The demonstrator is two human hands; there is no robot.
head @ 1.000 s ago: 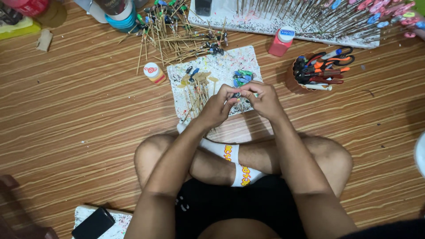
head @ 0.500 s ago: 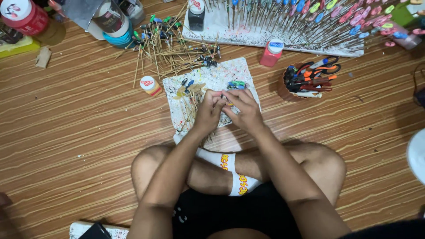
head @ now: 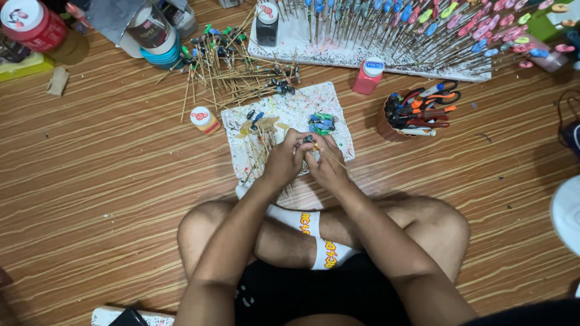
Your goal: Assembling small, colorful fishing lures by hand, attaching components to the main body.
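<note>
**A:** ok so what's going on here? Person sitting cross-legged on a wood-look floor [head: 90, 181], both hands up front over a paint-splattered white board [head: 329, 111]

**B:** yeah, left hand [head: 283, 160] and right hand [head: 326, 164] are pressed close together, fingertips meeting at the top. There's a tiny dark piece [head: 308, 139] pinched right between them, and a thin wooden stick [head: 333, 159] runs down out of the right hand's grip. Both hands have the fingers curled in tight on that little piece and stick, nothing loose

**A:** so the thing sits right at the fingertips, over the lower middle of the board?

**B:** yep. Just above the hands on the board there's a small pile of green and blue bits [head: 322, 122], and to the left of it a few more sticks with painted tips [head: 257, 130]

**A:** what about all the clutter around it?

**B:** messy heap of bare sticks [head: 226, 78] up behind the board, a small orange-and-white jar [head: 203, 119] beside its left corner, a pink bottle with a white cap [head: 367, 75] off its right corner. Brown cup of pens and scissors [head: 417, 111] further right. Along the top there's a long white slab [head: 362, 57] stuck full of sticks with coloured tips. Red-lidded tub [head: 33, 24] far top left

**A:** can you tell what the dark piece actually is?

**B:** nope, too small
</note>
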